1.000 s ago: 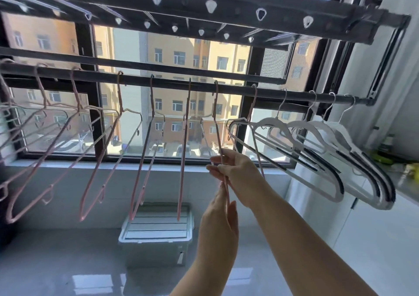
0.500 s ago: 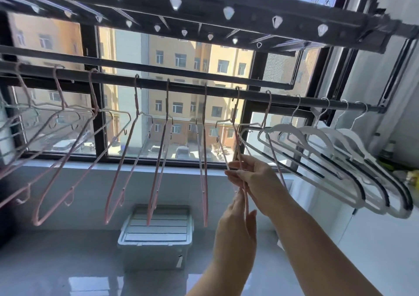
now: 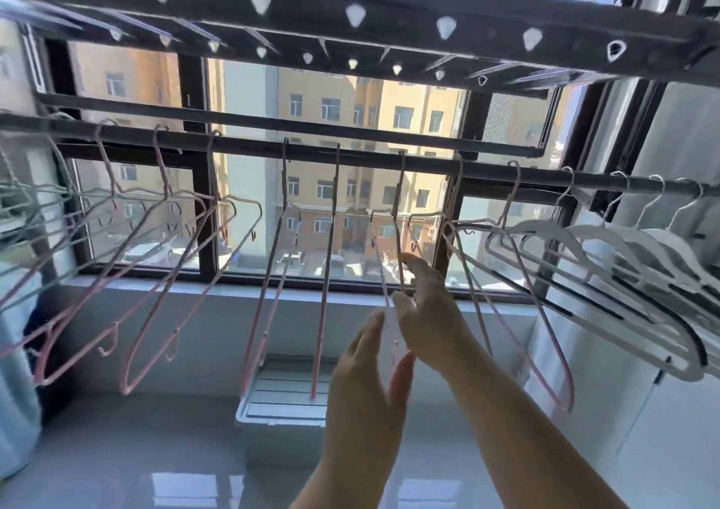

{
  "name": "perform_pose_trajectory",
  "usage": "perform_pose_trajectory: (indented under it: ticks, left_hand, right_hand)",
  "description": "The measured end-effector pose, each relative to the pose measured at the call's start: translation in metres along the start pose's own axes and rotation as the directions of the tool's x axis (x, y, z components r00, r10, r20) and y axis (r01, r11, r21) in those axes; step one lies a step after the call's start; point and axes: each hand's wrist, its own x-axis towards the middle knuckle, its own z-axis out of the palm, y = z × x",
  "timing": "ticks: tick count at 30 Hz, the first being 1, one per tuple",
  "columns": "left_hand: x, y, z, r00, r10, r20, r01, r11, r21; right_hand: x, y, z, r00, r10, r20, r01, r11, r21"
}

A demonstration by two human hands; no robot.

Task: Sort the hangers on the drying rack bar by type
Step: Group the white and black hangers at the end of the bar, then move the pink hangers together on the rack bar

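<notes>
Reaching up with both hands to one pink hanger (image 3: 398, 216) on the bar (image 3: 350, 154), centre of the frame.
The left hand (image 3: 366, 384) is released, fingers (image 3: 370, 337) straight, with the hanger's lower end between them and the thumb. The right hand (image 3: 428, 313) meets the wire just above, but blur hides whether its fingers (image 3: 419, 274) pinch it, so I cannot tell. More pink hangers (image 3: 268, 274) hang on either side. White hangers (image 3: 623, 241) crowd the right end, overlapping so their count is unclear. Pale green hangers (image 3: 35, 196) at the left edge are cut off and smeared. A box (image 3: 280, 401) on the floor sits partly hidden behind the left hand.
</notes>
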Motion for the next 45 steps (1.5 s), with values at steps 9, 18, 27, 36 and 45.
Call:
perform_pose_trajectory:
  ticks: [9, 18, 27, 36, 45]
  left_hand:
    - [-0.007, -0.018, 0.0, 0.981, 0.04, 0.192, -0.036, 0.999, -0.024]
    - [-0.003, -0.03, -0.001, 0.96, 0.052, 0.276, -0.043, 0.998, -0.038]
    - [-0.006, -0.056, -0.003, 0.946, 0.084, 0.313, -0.102, 0.994, 0.042]
    - [-0.008, -0.072, -0.026, 0.931, -0.093, 0.354, 0.16, 0.973, -0.167]
    - [-0.026, -0.06, -0.113, 0.997, 0.08, 0.024, -0.078, 0.995, -0.065]
  right_hand:
    - [0.006, 0.003, 0.03, 0.985, 0.171, -0.028, -0.16, 0.961, 0.227]
    - [0.005, 0.0, 0.036, 0.97, 0.216, -0.108, -0.188, 0.956, 0.225]
    - [-0.004, -0.002, 0.037, 0.952, 0.23, -0.204, -0.201, 0.968, 0.151]
    - [-0.027, -0.009, 0.061, 0.95, 0.164, -0.267, -0.165, 0.986, 0.018]
    - [-0.058, -0.056, 0.061, 0.964, -0.133, -0.231, 0.113, 0.989, -0.098]
